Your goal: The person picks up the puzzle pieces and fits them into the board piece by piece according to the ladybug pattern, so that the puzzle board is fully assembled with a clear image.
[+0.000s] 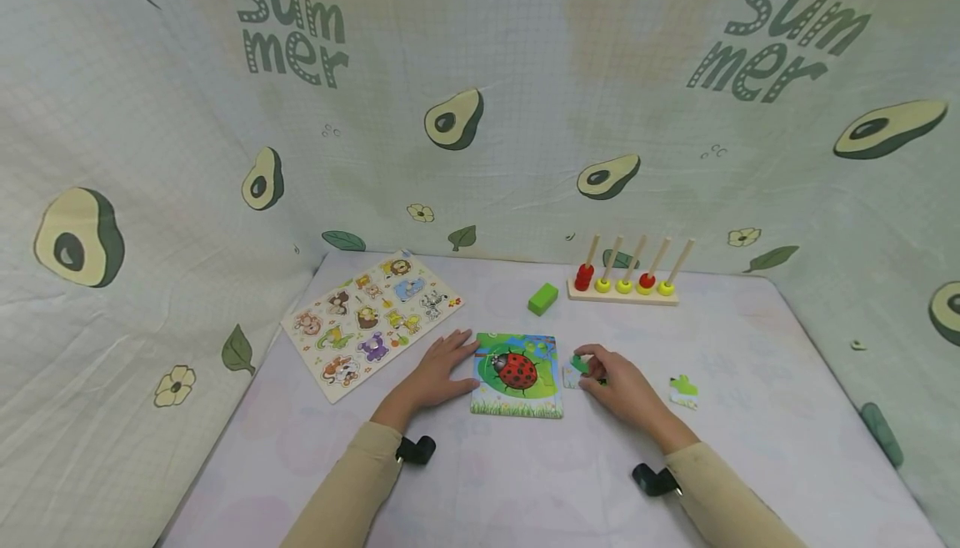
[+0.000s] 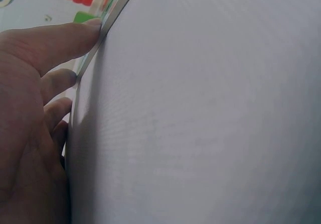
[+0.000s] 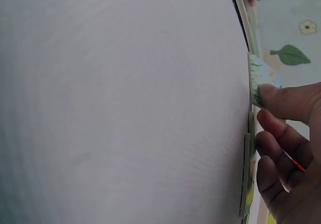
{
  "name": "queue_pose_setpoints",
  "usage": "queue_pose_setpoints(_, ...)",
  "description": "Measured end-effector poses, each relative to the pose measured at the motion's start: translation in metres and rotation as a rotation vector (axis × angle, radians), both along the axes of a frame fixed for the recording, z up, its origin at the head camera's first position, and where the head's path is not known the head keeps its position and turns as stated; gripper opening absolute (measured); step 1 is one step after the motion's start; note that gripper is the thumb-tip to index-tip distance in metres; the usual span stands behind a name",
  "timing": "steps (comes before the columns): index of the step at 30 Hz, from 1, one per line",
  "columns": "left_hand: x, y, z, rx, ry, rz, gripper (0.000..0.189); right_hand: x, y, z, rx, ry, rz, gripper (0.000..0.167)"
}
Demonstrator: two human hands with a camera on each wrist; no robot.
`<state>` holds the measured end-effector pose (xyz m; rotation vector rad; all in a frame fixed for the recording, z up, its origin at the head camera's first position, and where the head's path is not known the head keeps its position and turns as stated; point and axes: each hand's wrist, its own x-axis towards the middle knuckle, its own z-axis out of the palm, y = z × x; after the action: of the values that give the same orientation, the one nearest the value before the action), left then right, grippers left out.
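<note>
A square ladybug puzzle (image 1: pixel 517 374) lies in the middle of the table, with grass along its near edge. My left hand (image 1: pixel 437 374) rests along its left side, fingers spread and thumb tip at the edge; the left wrist view shows the thumb (image 2: pixel 70 40) against the board's rim. Just right of the puzzle, my right hand (image 1: pixel 617 383) pinches a puzzle piece (image 3: pixel 261 78) printed with grass, held tilted up between thumb and fingers. Below that hand lies another puzzle piece (image 1: pixel 572 378), partly hidden. A separate green and white puzzle piece (image 1: pixel 684 392) lies farther right.
At the back right stands a wooden bead counter (image 1: pixel 624 298) with red and yellow beads on pegs. A green block (image 1: pixel 543 299) lies behind the puzzle. To the left is an animal puzzle board (image 1: pixel 372 323). A printed cloth (image 1: pixel 525 198) hangs behind the table.
</note>
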<state>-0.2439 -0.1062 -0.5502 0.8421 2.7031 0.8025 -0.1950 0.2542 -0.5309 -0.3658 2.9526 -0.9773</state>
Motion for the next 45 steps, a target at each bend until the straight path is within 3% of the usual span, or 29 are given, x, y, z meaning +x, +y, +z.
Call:
queue_pose_setpoints(6, 0.001, 0.0, 0.001, -0.005, -0.003, -0.001, 0.07, 0.002, -0.001, 0.001, -0.043, 0.023, -0.004, 0.033)
queue_pose_setpoints(15, -0.001, 0.0, 0.002, -0.022, 0.008, -0.017, 0.069, 0.004, -0.004, 0.005, -0.121, 0.014, -0.018, 0.032)
queue_pose_setpoints(24, -0.001, -0.001, 0.0, -0.019, 0.004, -0.014, 0.069, 0.004, -0.015, 0.009, -0.171, 0.062, 0.005, 0.026)
queue_pose_setpoints(38, -0.001, -0.001, -0.001, -0.013, 0.006, -0.007, 0.068, 0.001, -0.042, 0.007, -0.269, 0.057, -0.004, 0.014)
queue_pose_setpoints(45, -0.003, -0.001, -0.003, -0.013, 0.014, -0.012, 0.069, -0.002, -0.058, 0.004, -0.305, 0.005, 0.018, 0.012)
